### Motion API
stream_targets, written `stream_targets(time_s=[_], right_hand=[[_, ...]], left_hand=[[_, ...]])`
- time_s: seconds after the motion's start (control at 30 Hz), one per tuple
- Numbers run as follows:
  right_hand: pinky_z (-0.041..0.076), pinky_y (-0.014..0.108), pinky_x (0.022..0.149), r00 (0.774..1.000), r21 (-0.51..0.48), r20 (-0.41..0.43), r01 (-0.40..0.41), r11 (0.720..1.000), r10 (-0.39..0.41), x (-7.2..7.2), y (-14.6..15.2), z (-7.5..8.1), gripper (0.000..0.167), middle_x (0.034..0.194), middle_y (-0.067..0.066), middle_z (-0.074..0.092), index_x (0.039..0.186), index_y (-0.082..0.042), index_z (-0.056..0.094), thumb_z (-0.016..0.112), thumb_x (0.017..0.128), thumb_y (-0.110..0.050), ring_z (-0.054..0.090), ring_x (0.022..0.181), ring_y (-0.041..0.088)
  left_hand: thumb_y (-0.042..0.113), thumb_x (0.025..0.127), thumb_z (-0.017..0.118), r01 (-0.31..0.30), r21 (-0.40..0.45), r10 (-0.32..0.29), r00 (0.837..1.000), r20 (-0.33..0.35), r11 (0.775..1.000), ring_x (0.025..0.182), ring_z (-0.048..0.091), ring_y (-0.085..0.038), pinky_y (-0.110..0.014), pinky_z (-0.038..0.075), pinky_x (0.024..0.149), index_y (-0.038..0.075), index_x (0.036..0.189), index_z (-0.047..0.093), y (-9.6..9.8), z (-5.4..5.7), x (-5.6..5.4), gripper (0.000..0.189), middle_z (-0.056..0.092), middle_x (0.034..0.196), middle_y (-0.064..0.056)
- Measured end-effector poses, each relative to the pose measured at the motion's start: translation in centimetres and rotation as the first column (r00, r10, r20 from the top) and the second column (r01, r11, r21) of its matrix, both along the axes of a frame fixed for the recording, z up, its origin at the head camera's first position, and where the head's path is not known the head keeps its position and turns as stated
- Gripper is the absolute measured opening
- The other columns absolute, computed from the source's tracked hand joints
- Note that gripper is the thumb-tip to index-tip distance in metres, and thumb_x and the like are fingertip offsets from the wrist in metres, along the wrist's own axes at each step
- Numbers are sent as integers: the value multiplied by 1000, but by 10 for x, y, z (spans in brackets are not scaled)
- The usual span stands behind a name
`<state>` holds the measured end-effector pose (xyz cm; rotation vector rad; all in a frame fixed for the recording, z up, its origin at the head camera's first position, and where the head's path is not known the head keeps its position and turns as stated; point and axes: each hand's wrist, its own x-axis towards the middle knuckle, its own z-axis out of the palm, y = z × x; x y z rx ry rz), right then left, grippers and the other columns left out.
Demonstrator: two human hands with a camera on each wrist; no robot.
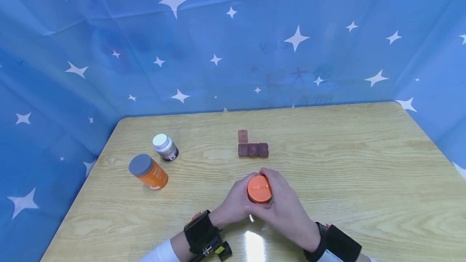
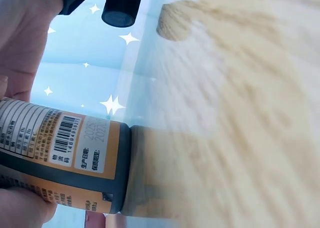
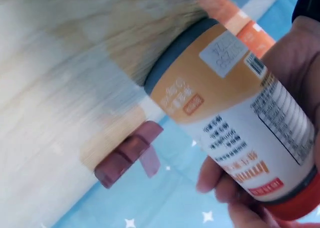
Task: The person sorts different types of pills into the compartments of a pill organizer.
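Both hands are around a supplement bottle with an orange cap [image 1: 259, 189], near the front middle of the table. My left hand [image 1: 234, 203] grips its left side, and my right hand [image 1: 287, 207] grips the right side, fingers wrapped close to the cap. In the left wrist view the bottle [image 2: 65, 153] shows an orange and white label with a barcode. Its dark base meets the wooden surface, so it stands upright there. The right wrist view shows the label [image 3: 230, 143] with printed text and the red-orange cap [image 3: 295, 203] beside the fingers [image 3: 212, 175].
Left on the wooden table [image 1: 346, 165] stand an orange bottle with a grey lid [image 1: 154, 175] and a small white bottle with a dark label [image 1: 166, 148]. Beyond the hands lie several small maroon blocks [image 1: 253, 150] in an L shape. A blue star-patterned cloth [image 1: 255, 43] hangs behind.
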<state>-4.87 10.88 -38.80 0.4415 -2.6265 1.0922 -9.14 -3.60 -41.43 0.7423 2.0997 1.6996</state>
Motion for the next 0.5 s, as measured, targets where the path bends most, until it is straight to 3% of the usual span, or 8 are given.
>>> stream_targets(time_s=[0.17, 0.23, 0.3, 0.33, 0.4, 0.5], right_hand=[[53, 35, 82, 996, -26, -87, -25, 999, 23, -5, -1, -3, 62, 111, 11, 64, 115, -1, 58, 84, 62, -23, 62, 100, 22], [52, 37, 85, 991, -51, -86, -110, 993, 106, -11, 6, -5, 60, 113, 11, 65, 115, -2, 61, 84, 63, -22, 62, 104, 24], [51, 36, 89, 970, -104, -32, -243, 965, 241, -20, 16, -5, 60, 117, 10, 65, 117, -6, 62, 83, 64, -21, 60, 109, 23], [49, 35, 91, 948, -139, 6, -314, 939, 318, -27, 21, -4, 59, 119, 9, 64, 119, -8, 62, 83, 65, -22, 59, 112, 22], [46, 31, 96, 874, -224, 101, -446, 866, 476, -40, 30, -4, 59, 124, 8, 61, 122, -11, 61, 81, 68, -20, 56, 117, 17], [41, 25, 100, 701, -346, 197, -605, 717, 686, -62, 38, -3, 58, 129, 11, 58, 125, -11, 59, 79, 71, -15, 51, 121, 9]], left_hand=[[5, 74, 74, -6, -3, 6, 1000, 19, 1000, 116, 54, -14, -22, 41, 99, 13, 128, 49, -2, -2, 0, 61, 58, 126, -4], [4, 73, 74, 3, 8, -4, 999, 38, 1000, 114, 54, -12, -22, 41, 99, 13, 128, 49, -2, -2, -1, 61, 58, 125, -5], [6, 73, 75, 14, 4, -14, 999, 39, 1000, 110, 55, -9, -22, 42, 97, 13, 126, 50, -3, -3, -2, 60, 60, 122, -6], [7, 73, 76, 20, -2, -20, 999, 34, 1000, 107, 55, -8, -22, 42, 95, 12, 125, 51, -4, -3, -3, 58, 60, 120, -7], [10, 73, 76, 25, -26, -24, 999, 41, 999, 101, 56, -6, -22, 43, 92, 13, 122, 52, -5, -3, -4, 55, 61, 115, -5], [13, 73, 77, 34, -51, -30, 997, 77, 998, 99, 55, -6, -22, 43, 90, 16, 121, 52, -6, -3, -6, 54, 60, 113, -2]])
